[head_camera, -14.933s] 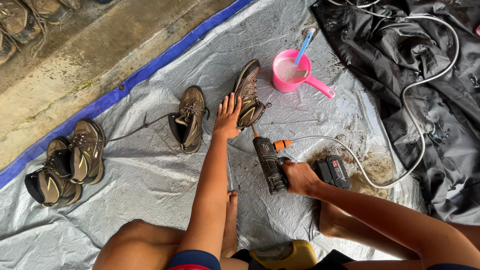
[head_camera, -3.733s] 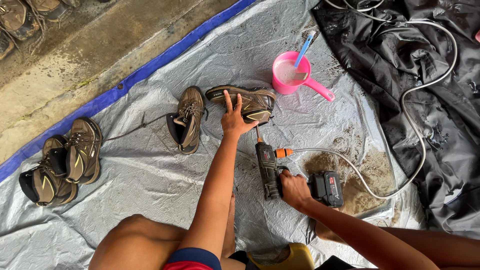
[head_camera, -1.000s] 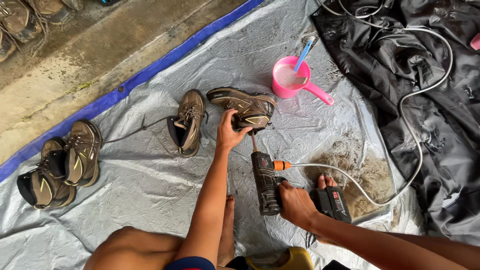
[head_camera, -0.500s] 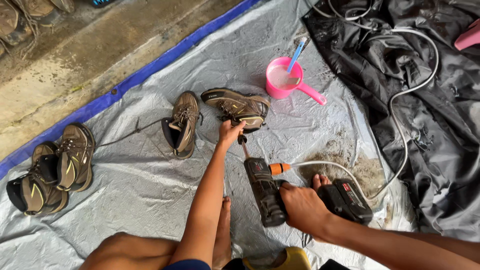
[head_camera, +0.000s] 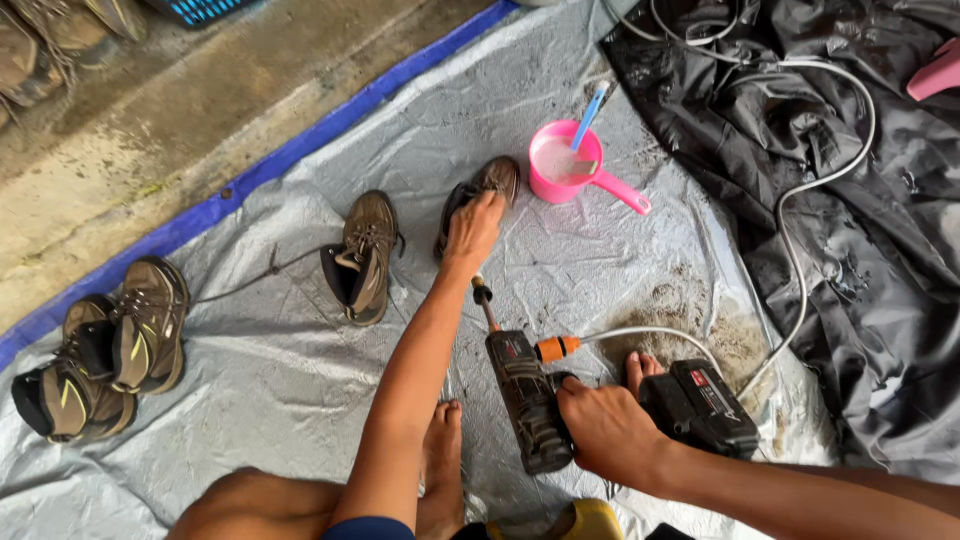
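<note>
Boot (head_camera: 478, 190), brown and worn, lay on the grey tarpaulin (head_camera: 250, 380) not far from its blue far edge, partly covered by the left hand (head_camera: 472, 228), whose fingers were curled down over the upper, gripping it. Just beside the boot on the right stood a pink water scoop (head_camera: 560, 170) holding cloudy water and a blue-handled brush (head_camera: 588, 112), its pink handle pointing toward the right edge.

Nearer the person, the right hand (head_camera: 605, 432) was wrapped around the grip of a dark handheld pressure washer gun (head_camera: 525, 395), fingers closed on it. Its thin nozzle pointed up toward the boot, the tip ending just short of the left wrist. An orange hose connector (head_camera: 553, 349) joined the gun's side to a pale hose (head_camera: 800, 240) that curved away over a muddy patch and onto crumpled black sheeting (head_camera: 860, 200) at the right edge. A black battery pack (head_camera: 700, 405) lay just right of the hand, with a bare foot's toes between them.

A second brown boot (head_camera: 362, 255) lay on its side left of the held one, lace trailing. A pair of brown boots (head_camera: 105, 355) sat by the left edge. Beyond the blue border ran bare concrete floor (head_camera: 150, 150).
</note>
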